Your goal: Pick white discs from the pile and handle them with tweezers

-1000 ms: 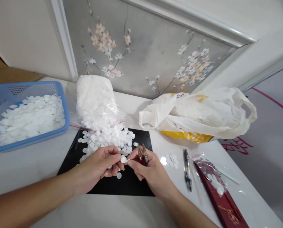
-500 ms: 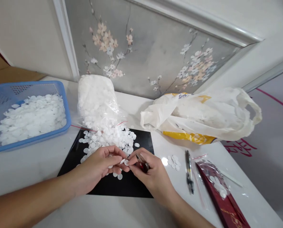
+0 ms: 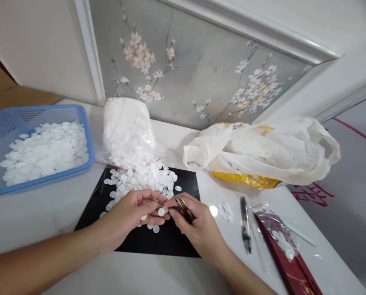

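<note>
Head view: small white discs (image 3: 161, 212) in hand, bare snips (image 3: 184, 209) close by

The left hand (image 3: 129, 221) has its fingers curled and its thumb bent in, holding the small white discs over the black mat (image 3: 158, 245); one more disc shows lower against the palm. The right hand (image 3: 198, 221) is wrapped around the snips, blades pointing up past its fingers, while its fingertips meet the left hand's beside the discs. Whether they press on a disc cannot be told.

The likeliest trouble is a dropped disc: the pieces are thin and smooth, and the left hand keeps several at once, so a slight loosening of the thumb could let one slide. It would probably land among the loose discs (image 3: 156, 229) just below and be hard to pick out again. A nick is another risk, since the blade points stand bare close to the left fingers. The heap (image 3: 146, 178) at the mouth of the clear bag (image 3: 126, 123) could slump if a knuckle brushed it, and a sweep of the right wrist might scatter the little cluster (image 3: 226, 212) on the white table (image 3: 109, 274).
</note>
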Demonstrator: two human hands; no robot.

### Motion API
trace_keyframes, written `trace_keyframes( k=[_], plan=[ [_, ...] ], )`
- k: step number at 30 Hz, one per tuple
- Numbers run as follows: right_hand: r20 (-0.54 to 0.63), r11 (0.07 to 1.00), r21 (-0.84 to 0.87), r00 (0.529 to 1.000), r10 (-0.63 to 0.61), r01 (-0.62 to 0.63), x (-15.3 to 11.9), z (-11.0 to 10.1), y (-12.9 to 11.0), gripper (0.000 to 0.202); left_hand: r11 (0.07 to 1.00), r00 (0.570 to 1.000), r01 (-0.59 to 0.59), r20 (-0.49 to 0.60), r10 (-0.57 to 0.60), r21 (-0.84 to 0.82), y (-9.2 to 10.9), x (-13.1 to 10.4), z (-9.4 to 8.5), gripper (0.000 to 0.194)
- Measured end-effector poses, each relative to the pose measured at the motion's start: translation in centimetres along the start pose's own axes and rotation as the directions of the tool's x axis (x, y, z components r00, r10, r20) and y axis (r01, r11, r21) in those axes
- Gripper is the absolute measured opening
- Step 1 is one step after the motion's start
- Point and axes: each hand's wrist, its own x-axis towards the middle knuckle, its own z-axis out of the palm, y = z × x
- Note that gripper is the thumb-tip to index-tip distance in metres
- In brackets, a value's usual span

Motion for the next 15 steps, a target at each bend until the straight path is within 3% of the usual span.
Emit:
trace_keyframes(
  k=[8,12,15],
  plan=[
    [-0.046,0.997,-0.074,0.999,-0.011,0.007,0.25,-0.09,0.08,0.005,0.989,1.000,0.000,0.009,-0.001,0.148,-0.30,0.31,-0.38,0.033],
    [-0.096,0.995,-0.015,0.990,0.101,-0.103,0.05,-0.18,-0.28,0.015,0.998,1.000,-0.020,-0.017,0.021,0.059,-0.35,0.18,-0.34,0.027],
    [-0.043,0.975,0.093,0.978,0.204,-0.199,-0.11,-0.04,-0.59,0.019,0.995,0.997,-0.068,-0.040,0.071,0.070,-0.41,0.19,-0.29,0.020]
  ],
)
